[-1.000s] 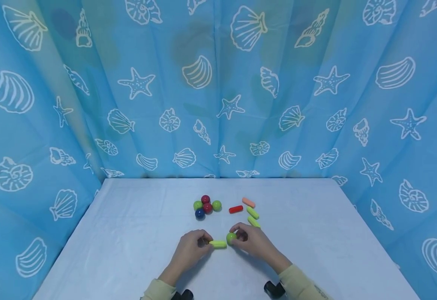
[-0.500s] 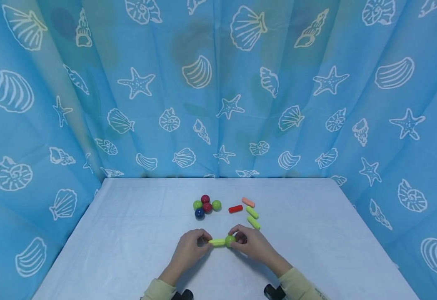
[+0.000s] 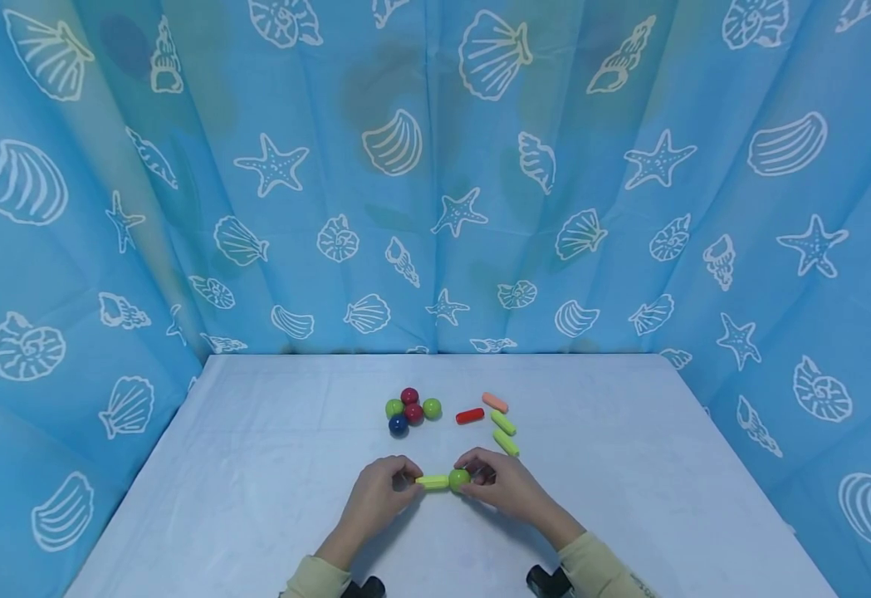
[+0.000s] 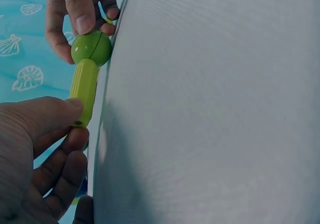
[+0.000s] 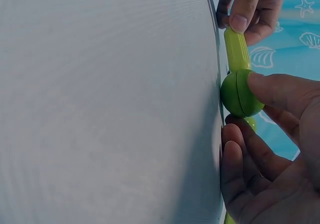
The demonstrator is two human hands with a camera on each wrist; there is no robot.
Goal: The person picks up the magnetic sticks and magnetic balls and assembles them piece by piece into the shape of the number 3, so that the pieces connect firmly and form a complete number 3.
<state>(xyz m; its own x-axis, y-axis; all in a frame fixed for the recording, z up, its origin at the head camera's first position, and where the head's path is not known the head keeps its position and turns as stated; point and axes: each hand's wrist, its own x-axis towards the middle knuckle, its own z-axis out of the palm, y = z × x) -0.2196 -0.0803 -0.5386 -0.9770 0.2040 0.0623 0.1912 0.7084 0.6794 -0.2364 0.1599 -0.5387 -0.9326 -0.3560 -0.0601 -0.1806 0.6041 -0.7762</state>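
Between thumb and fingers, the left hand pinches the outer end of a yellow-green ribbed stick. The right hand grips a green ball at the stick's other end. Both wrist views show stick and ball touching in one line; how deep the stick sits in the ball cannot be told. A thin seam runs round the ball.
Behind the hands lie a cluster of balls, among them a dark blue ball and a red ball. Right of them are a red stick, an orange stick and two yellow-green sticks. A blue curtain hangs behind the table.
The green ball in the right hand has moved slightly left and now meets the stick's end, where a small gap was before. The left hand keeps its hold on the stick.
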